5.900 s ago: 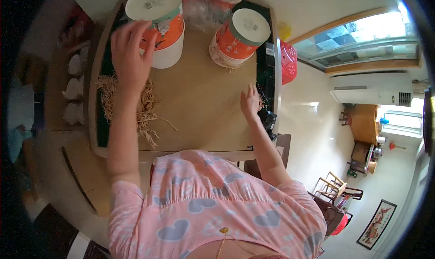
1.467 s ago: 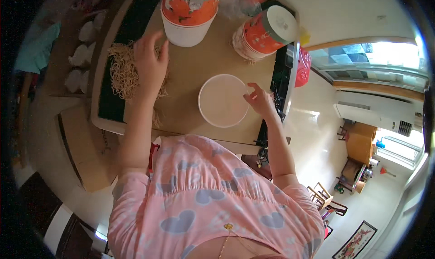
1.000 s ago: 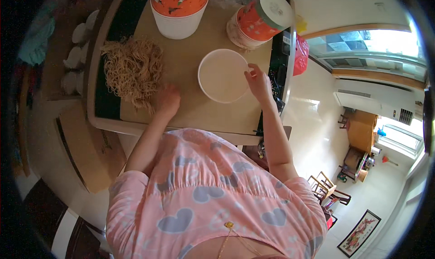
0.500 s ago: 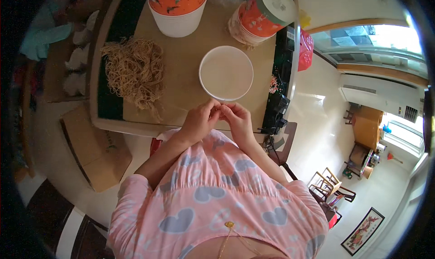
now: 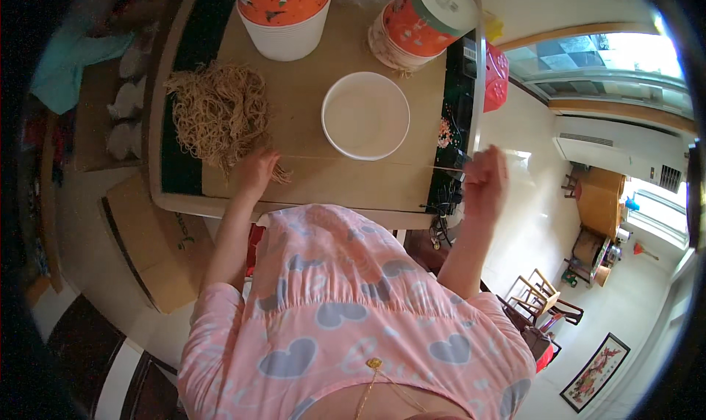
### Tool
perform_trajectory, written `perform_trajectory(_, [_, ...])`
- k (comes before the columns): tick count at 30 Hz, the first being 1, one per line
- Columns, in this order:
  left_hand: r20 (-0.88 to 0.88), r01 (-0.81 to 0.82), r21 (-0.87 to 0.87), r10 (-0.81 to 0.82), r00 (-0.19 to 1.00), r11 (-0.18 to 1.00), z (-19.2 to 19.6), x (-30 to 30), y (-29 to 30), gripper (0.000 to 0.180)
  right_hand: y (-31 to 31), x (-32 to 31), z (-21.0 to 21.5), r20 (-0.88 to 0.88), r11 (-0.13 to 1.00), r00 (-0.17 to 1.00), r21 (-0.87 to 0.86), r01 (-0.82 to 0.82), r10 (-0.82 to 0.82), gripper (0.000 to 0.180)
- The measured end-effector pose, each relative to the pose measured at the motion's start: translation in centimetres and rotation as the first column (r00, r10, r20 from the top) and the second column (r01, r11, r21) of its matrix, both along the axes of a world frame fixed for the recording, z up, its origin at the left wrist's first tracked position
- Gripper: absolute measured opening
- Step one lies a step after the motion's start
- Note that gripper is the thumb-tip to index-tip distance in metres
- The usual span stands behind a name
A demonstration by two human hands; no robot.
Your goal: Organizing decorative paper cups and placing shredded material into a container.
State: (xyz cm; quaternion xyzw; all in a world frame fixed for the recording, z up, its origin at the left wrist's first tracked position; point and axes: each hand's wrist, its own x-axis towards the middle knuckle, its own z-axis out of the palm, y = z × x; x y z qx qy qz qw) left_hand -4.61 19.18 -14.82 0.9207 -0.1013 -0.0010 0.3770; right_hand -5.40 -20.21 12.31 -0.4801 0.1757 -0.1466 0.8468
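A tangled pile of tan twine point(image 5: 217, 111) lies at the left of the table. Against its lower right edge is my left hand point(image 5: 257, 171), its fingers pinched on a strand. My right hand point(image 5: 485, 181), slightly smeared by motion, is closed out beyond the table's right edge. A thin strand of twine point(image 5: 441, 169) runs from the left hand across the table into it, nearly taut. Just beyond that strand stands a round white tub point(image 5: 365, 116) with nothing in it.
White tubs point(image 5: 287, 38) topped with an orange patterned one stand at the back. Another orange patterned tub point(image 5: 434, 41) rests at the back right. Black devices and cables point(image 5: 450, 181) line the right edge. A cardboard box point(image 5: 151, 243) is on the floor at left.
My hands were together in front of the white tub. They have moved wide apart, left hand to the twine pile and right hand past the table edge, stretching a strand between them.
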Motion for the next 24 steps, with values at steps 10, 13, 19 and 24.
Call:
perform_trajectory(10, [-0.036, -0.182, 0.255, 0.197, 0.98, 0.95, 13.7, 5.2, -1.6, 0.015, -2.8, -1.9, 3.5, -0.316, 0.799, 0.942, -0.594, -0.1, -0.117, 0.028])
perform_trajectory(13, [0.151, -0.097, -0.055, 0.104, 0.983, 0.994, 18.1, 6.3, -9.9, 0.012, -1.3, -0.2, -1.5, -0.321, 0.782, 0.937, -0.545, -0.303, 0.14, 0.023])
perform_trajectory(19, [0.036, 0.289, -0.07, -0.287, 0.957, 0.955, 16.4, 6.0, -22.2, 0.019, 1.1, 1.8, -5.9, -0.278, 0.824, 0.946, -0.486, -0.29, 0.169, 0.016])
perform_trajectory(24, [-0.127, 0.303, 0.012, -0.299, 0.946, 0.953, 14.8, 4.8, -20.7, 0.018, 2.0, 1.4, -7.2, -0.396, 0.769, 0.896, -0.504, -0.394, 0.2, 0.008])
